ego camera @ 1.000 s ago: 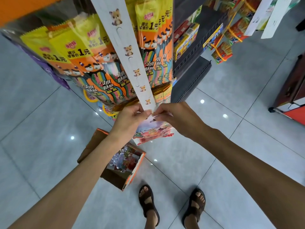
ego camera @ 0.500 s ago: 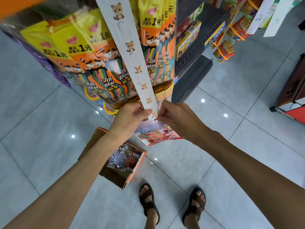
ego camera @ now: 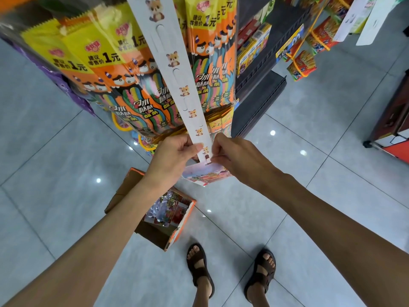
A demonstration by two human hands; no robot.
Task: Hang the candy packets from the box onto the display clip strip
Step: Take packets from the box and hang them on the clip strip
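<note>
The white clip strip (ego camera: 177, 69), printed with small fox-like animals between its slots, served as the landmark. At its bottom end the left hand (ego camera: 174, 157) pinched the strip's edge between thumb and fingers, holding it steady. Just right of that end, the right hand (ego camera: 234, 155) was closed narrowly on the top of a candy packet (ego camera: 205, 175), which hung directly below the strip's lowest tab. Whether the packet's hole had already caught the tab could not be told; the fingertips hid it.

Below the strip and toward the person, the box (ego camera: 161, 220) stood open on the tiled floor (ego camera: 332, 140), with more packets showing inside.

The likely risk was a half-seated packet: if the right hand let go before the tab passed fully through the hole, the packet would drop to the floor. Pulling down too hard could tear the thin header or bend the card tab. If the left hand slackened, the strip would probably swing and spoil the alignment.

Behind the strip hung yellow-and-orange sour-strip packets (ego camera: 124, 85); their headers read "建议零售价 1元", and lower down the wording looked like "酸条". The brand logo in pink was too small to read. The candy packet's own print was blurred. To the right of the strip, a shelf (ego camera: 261, 96) carried a price tag that was not legible.
</note>
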